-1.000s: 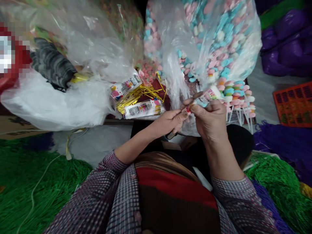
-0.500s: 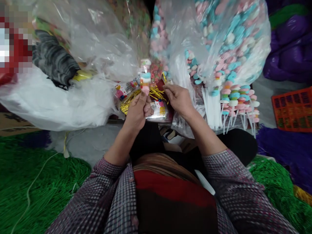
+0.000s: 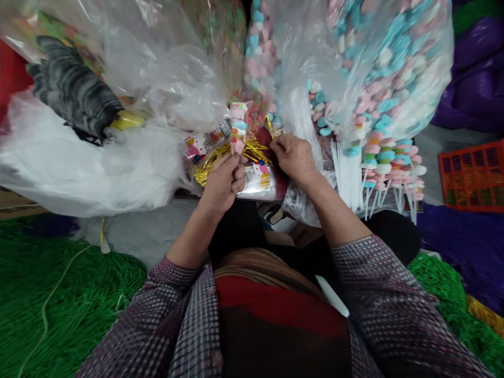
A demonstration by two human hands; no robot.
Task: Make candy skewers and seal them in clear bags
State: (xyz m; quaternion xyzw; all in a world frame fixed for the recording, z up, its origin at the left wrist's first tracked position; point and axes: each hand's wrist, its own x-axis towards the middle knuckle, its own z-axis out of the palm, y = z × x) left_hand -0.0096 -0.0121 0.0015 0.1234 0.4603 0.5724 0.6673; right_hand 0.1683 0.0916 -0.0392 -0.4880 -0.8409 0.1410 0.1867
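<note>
In my left hand (image 3: 225,181) a bagged marshmallow skewer (image 3: 238,127) stands upright, pinched at its lower end; the clear wrapper reaches above the candy. My right hand (image 3: 293,157) is closed on a gold twist tie (image 3: 269,124) that sticks up from the fingertips. Between the hands lies a pile of gold twist ties (image 3: 214,164), partly behind my left hand. Printed clear bags (image 3: 258,179) lie flat at the table's near edge. To the right of my right forearm are white sticks (image 3: 346,176) and several finished marshmallow skewers (image 3: 388,165) in pink, blue, white and green.
Big clear bags of marshmallows (image 3: 384,68) fill the back right. A white plastic bag (image 3: 106,173) and a grey striped sleeve (image 3: 74,86) are at the left. An orange crate (image 3: 470,176) stands on the right, green stringy bundles (image 3: 79,299) on the floor.
The twist tie in my right hand has shifted slightly right, along with the hand. The skewer in my left hand has turned a little, and its printed wrapper now shows clearly.
</note>
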